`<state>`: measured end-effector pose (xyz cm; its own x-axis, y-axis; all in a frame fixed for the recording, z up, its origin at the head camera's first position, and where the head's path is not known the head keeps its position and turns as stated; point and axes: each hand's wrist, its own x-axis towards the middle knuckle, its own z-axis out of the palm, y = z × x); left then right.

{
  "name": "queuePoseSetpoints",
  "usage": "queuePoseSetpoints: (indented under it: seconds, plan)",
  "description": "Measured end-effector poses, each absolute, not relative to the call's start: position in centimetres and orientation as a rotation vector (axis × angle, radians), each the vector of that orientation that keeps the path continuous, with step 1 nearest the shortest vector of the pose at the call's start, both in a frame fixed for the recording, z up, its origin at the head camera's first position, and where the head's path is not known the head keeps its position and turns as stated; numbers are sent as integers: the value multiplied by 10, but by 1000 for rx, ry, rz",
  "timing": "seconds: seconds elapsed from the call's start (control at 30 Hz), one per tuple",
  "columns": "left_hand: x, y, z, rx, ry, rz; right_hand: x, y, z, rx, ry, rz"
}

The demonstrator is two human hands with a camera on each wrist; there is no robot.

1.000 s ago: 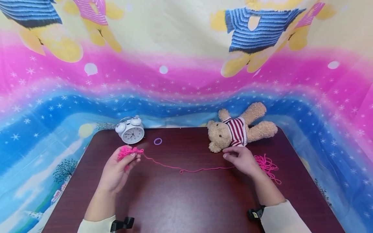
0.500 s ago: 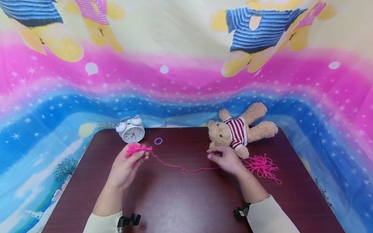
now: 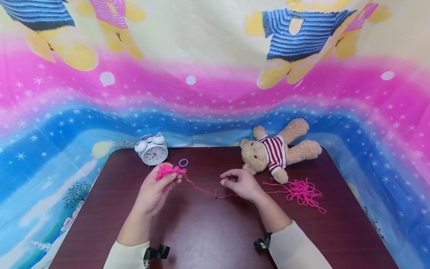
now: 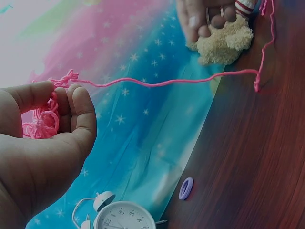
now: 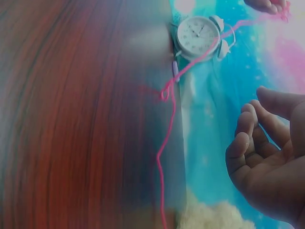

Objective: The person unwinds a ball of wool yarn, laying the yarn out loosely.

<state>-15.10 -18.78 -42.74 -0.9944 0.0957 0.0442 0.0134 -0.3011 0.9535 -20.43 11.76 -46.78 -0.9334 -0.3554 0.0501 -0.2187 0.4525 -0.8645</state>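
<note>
Head view: the left hand (image 3: 151, 196) is pinching a pink yarn bundle (image 3: 170, 170) between thumb and fingers, just in front of the white twin-bell alarm clock (image 3: 154, 154); one yarn strand (image 3: 201, 189) is running from it, dipping to a small kink near mid-table, then passing under the right hand (image 3: 243, 185) toward a loose yarn pile (image 3: 305, 192) on the dark wood-grain table (image 3: 215, 231); the right hand is hovering with fingers loosely bent, thumb and index tips apart, gripping nothing; a teddy bear (image 3: 275, 151) in a striped shirt is lying near the pile, a purple ring (image 3: 183, 162) beside the clock.

Left wrist view: the fingers are curling round the bundle, loops bulging out; the grip is looking closed but gentle; the strand is leaving at the fingertips, slack.

Right wrist view: the right hand's fingers are arching round air, a clear gap below the thumb; the strand is showing a small loop, apart from the fingers.

Handling, my read: the yarn is likely being feather-light, limp, not fragile, prone to snagging; best hold is pinching the bundle's middle; for the strand, pinching beside the kink, no yanking.
</note>
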Motion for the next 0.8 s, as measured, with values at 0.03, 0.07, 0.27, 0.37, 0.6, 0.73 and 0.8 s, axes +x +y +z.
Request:
queuePoseSetpoints:
  seconds: [0.03,0.07,0.27,0.37,0.6,0.73,0.8]
  plan:
    - [-151,-186,-428,143,1822,2489,-204,114,-468,-522,2544,-1499]
    - [-151,-184,-428,143,1817,2489,-203,110,-467,-532,2532,-1504]
    - [-153,-175,-428,132,1824,2466,-200,92,-463,-571,2475,-1507]
    - [-154,-171,-427,135,1822,2463,-199,85,-460,-585,2471,-1496]
    - [-153,-163,-424,137,1811,2451,-195,71,-454,-604,2378,-1540]
    - [-153,-160,-423,147,1803,2452,-194,65,-450,-639,2390,-1544]
    - [-152,-159,-424,149,1801,2450,-194,63,-449,-662,2418,-1531]
